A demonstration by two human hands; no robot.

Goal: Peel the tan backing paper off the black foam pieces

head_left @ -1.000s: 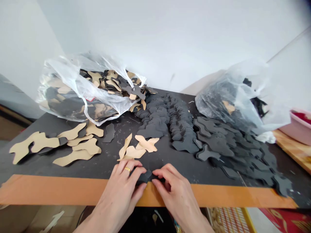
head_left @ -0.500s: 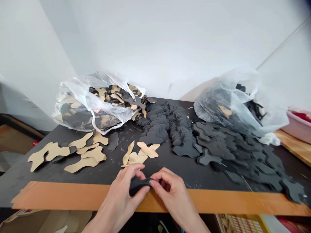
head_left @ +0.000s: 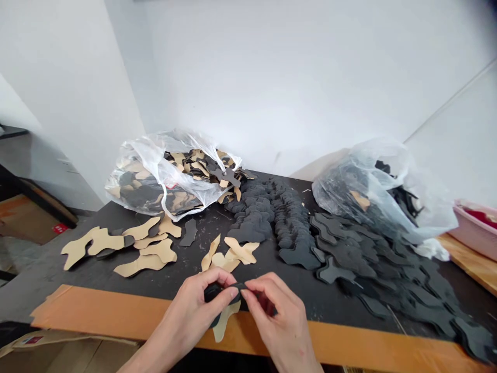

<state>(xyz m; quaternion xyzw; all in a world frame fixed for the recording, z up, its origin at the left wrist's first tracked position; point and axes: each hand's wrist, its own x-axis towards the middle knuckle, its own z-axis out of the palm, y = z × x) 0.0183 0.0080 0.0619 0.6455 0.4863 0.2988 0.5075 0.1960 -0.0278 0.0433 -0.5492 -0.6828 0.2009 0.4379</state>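
On my feed the fingers of the left hand (head_left: 200, 300) are clamped on a dark piece (head_left: 212, 293), thumb against forefinger, low at the centre of the frame. The fingers of the right hand (head_left: 274, 308) pinch together at its right end. Below the left thumb I see a tan section (head_left: 225, 322) hanging over the orange tape (head_left: 128, 315) along the front edge; I cannot tell whether it belongs to the same piece.

Just beyond the hands, a few tan cutouts (head_left: 243, 249) lie overlapped on the worktop (head_left: 186, 280), and more tan shapes (head_left: 106, 241) spread at the left of the frame. Behind the hands, right of centre, two long overlapping rows of dark cutouts (head_left: 293, 233) run back towards the wall (head_left: 252, 77). A broad heap of dark shapes (head_left: 357, 254) covers the lower right.

Left of centre I have a clear plastic bag (head_left: 190, 189) lying open, full of mixed tan and dark cutouts, some spilling from its mouth. A second clear bag (head_left: 337, 178), on the right, holds dark material and one tan scrap (head_left: 360, 200). At the right edge a pink tub (head_left: 471, 228), with something red inside, stands on a wooden board (head_left: 466, 264).
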